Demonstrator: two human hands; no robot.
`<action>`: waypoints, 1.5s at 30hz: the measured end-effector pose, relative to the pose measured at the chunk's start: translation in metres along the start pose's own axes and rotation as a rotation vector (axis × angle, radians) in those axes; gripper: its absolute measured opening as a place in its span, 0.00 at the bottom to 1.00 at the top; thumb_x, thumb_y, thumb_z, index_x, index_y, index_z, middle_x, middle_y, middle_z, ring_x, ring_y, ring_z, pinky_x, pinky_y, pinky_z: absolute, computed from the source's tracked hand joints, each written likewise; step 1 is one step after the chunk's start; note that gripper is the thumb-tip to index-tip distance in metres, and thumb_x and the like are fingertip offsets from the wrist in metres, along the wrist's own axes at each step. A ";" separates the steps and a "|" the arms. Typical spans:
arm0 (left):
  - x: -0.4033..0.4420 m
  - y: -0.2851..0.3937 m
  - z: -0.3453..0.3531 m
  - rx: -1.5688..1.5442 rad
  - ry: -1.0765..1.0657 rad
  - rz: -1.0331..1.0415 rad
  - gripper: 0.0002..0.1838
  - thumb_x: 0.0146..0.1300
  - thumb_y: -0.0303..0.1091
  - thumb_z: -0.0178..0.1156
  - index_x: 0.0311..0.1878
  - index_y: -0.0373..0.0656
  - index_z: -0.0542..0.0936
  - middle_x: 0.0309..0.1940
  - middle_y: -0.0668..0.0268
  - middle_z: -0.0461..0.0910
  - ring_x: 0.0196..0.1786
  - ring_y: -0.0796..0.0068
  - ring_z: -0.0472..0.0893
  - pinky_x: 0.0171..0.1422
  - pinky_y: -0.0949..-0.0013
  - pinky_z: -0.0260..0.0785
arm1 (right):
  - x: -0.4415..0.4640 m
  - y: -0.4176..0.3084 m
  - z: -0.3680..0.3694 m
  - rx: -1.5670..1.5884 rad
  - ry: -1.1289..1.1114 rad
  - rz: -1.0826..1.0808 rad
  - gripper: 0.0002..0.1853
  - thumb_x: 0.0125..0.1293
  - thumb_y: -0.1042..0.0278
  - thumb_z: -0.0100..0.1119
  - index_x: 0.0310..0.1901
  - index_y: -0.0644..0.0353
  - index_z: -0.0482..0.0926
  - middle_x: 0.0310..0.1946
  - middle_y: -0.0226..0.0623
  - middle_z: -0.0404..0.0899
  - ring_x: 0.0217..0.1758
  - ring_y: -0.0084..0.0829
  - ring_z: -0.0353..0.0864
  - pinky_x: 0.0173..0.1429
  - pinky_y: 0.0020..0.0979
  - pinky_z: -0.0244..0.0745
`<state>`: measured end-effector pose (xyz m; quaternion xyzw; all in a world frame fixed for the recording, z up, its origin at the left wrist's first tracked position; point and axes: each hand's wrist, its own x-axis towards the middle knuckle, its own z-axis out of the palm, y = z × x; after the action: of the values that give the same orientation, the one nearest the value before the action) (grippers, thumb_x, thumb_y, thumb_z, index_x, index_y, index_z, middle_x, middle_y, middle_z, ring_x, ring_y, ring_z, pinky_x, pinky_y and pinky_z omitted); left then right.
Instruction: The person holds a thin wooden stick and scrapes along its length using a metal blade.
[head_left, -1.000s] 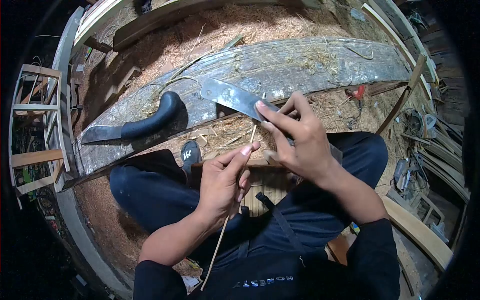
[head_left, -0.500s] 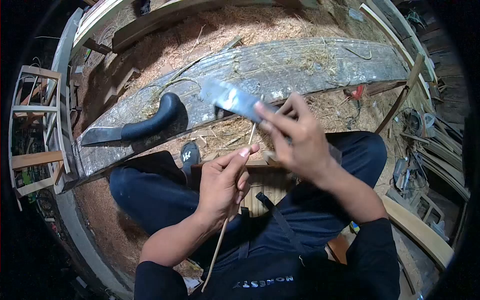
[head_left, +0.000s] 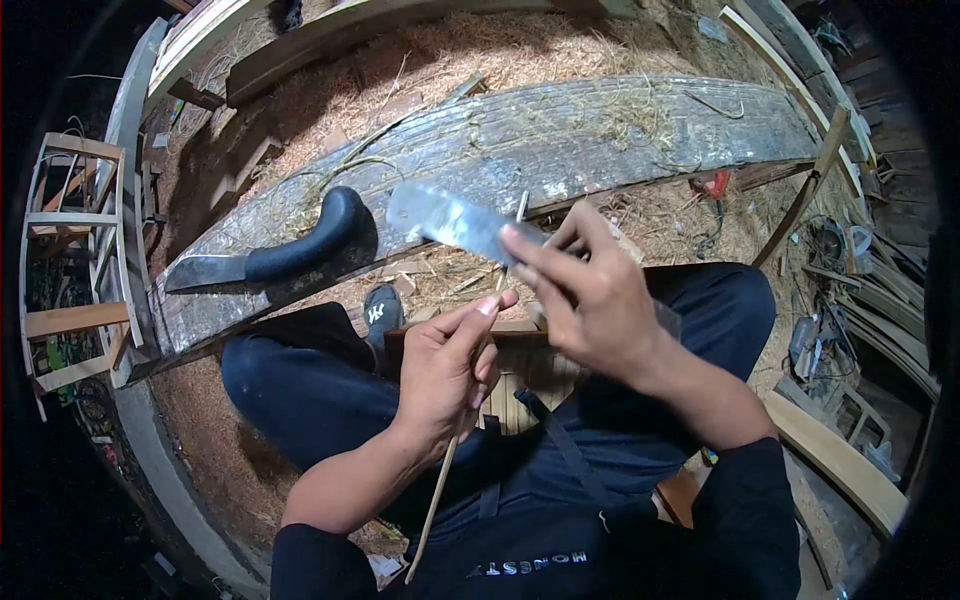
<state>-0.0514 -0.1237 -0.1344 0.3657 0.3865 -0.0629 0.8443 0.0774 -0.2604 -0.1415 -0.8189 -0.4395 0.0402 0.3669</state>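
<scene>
My left hand (head_left: pixel 445 375) is closed round a thin wooden stick (head_left: pixel 432 510), with thumb and forefinger pinching it. The stick slants from my lap up past the fingertips, and its pale upper end (head_left: pixel 522 205) shows beyond the blade. My right hand (head_left: pixel 600 300) grips a wide, shiny flat metal blade (head_left: pixel 445 215) with a rounded end pointing left. The blade crosses the upper part of the stick; whether they touch I cannot tell. A knife with a curved black handle (head_left: pixel 300 245) lies on the weathered plank, left of both hands.
The long weathered plank (head_left: pixel 560 135) spans the space ahead, with loose fibres on it. Wood shavings (head_left: pixel 420 75) cover the floor. A wooden frame (head_left: pixel 75 217) stands at left; curved wood strips (head_left: pixel 840 460) lie at right. A red-handled tool (head_left: pixel 715 185) lies beyond the plank's near edge.
The blade's free end has shifted slightly left and down, and my right hand has tilted a little with it. My left hand and the stick look nearly unmoved.
</scene>
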 end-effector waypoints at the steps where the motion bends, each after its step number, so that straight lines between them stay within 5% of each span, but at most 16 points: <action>1: 0.000 0.000 -0.001 0.009 0.008 0.004 0.17 0.75 0.39 0.60 0.57 0.35 0.83 0.13 0.75 0.66 0.12 0.87 0.61 0.15 0.79 0.52 | 0.001 0.000 -0.002 -0.004 -0.007 0.018 0.17 0.65 0.74 0.63 0.55 0.57 0.86 0.37 0.41 0.71 0.28 0.36 0.80 0.31 0.37 0.77; 10: -0.002 0.003 0.008 0.076 0.068 -0.018 0.19 0.74 0.39 0.61 0.60 0.35 0.81 0.13 0.75 0.65 0.10 0.85 0.60 0.15 0.78 0.51 | 0.001 0.009 -0.002 0.018 0.016 0.070 0.24 0.61 0.77 0.68 0.60 0.51 0.84 0.32 0.38 0.68 0.31 0.31 0.73 0.33 0.32 0.71; 14: -0.001 0.003 0.005 0.059 0.080 -0.050 0.20 0.73 0.38 0.63 0.61 0.37 0.81 0.14 0.75 0.66 0.11 0.86 0.61 0.15 0.79 0.52 | -0.003 0.000 -0.006 0.004 -0.027 0.026 0.18 0.64 0.73 0.65 0.56 0.55 0.85 0.37 0.42 0.72 0.31 0.39 0.81 0.34 0.39 0.78; 24: -0.001 -0.001 0.002 0.056 0.060 -0.032 0.17 0.72 0.38 0.65 0.57 0.36 0.84 0.16 0.74 0.71 0.13 0.87 0.64 0.15 0.80 0.54 | 0.000 0.008 -0.002 0.044 0.037 0.070 0.23 0.61 0.76 0.69 0.59 0.51 0.85 0.33 0.39 0.68 0.31 0.32 0.71 0.35 0.32 0.72; 26: -0.002 0.001 0.003 0.067 0.053 -0.025 0.18 0.71 0.38 0.65 0.57 0.36 0.84 0.16 0.73 0.71 0.13 0.87 0.64 0.15 0.79 0.54 | 0.004 0.010 -0.004 -0.019 0.044 0.016 0.18 0.63 0.71 0.67 0.56 0.55 0.85 0.37 0.41 0.72 0.27 0.37 0.78 0.32 0.38 0.76; 36: 0.000 0.000 0.002 0.044 0.078 -0.035 0.18 0.70 0.37 0.67 0.57 0.36 0.84 0.15 0.74 0.71 0.13 0.87 0.65 0.16 0.79 0.56 | -0.006 0.001 0.000 0.081 0.000 0.019 0.23 0.62 0.80 0.66 0.60 0.52 0.84 0.33 0.40 0.69 0.31 0.34 0.73 0.35 0.33 0.72; 38: -0.002 0.001 0.002 0.045 0.055 -0.046 0.19 0.70 0.37 0.68 0.58 0.36 0.83 0.16 0.73 0.71 0.13 0.87 0.65 0.16 0.79 0.56 | 0.005 0.018 -0.001 -0.020 0.079 0.082 0.16 0.66 0.70 0.65 0.54 0.53 0.87 0.37 0.41 0.71 0.29 0.38 0.79 0.30 0.38 0.75; 40: -0.002 0.000 0.001 0.032 0.053 -0.041 0.19 0.69 0.38 0.68 0.58 0.35 0.83 0.16 0.73 0.72 0.13 0.87 0.65 0.15 0.79 0.56 | 0.002 0.013 -0.003 -0.029 0.088 0.072 0.17 0.65 0.70 0.66 0.56 0.52 0.86 0.37 0.40 0.70 0.28 0.37 0.79 0.30 0.37 0.75; 42: 0.000 -0.001 0.002 0.007 0.056 -0.036 0.20 0.69 0.38 0.68 0.58 0.35 0.83 0.16 0.73 0.72 0.13 0.87 0.65 0.15 0.79 0.56 | -0.008 -0.004 0.000 0.103 0.017 -0.007 0.22 0.61 0.78 0.68 0.58 0.53 0.85 0.32 0.39 0.68 0.29 0.32 0.72 0.33 0.32 0.71; 45: -0.001 -0.001 0.002 0.032 0.067 -0.042 0.20 0.69 0.37 0.68 0.58 0.35 0.83 0.16 0.73 0.72 0.13 0.87 0.66 0.15 0.80 0.56 | 0.002 0.013 0.000 0.047 0.065 0.054 0.23 0.61 0.79 0.67 0.59 0.53 0.85 0.33 0.39 0.69 0.31 0.33 0.73 0.32 0.33 0.71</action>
<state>-0.0512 -0.1263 -0.1334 0.3730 0.4211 -0.0745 0.8234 0.0874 -0.2636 -0.1487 -0.8226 -0.4038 0.0337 0.3989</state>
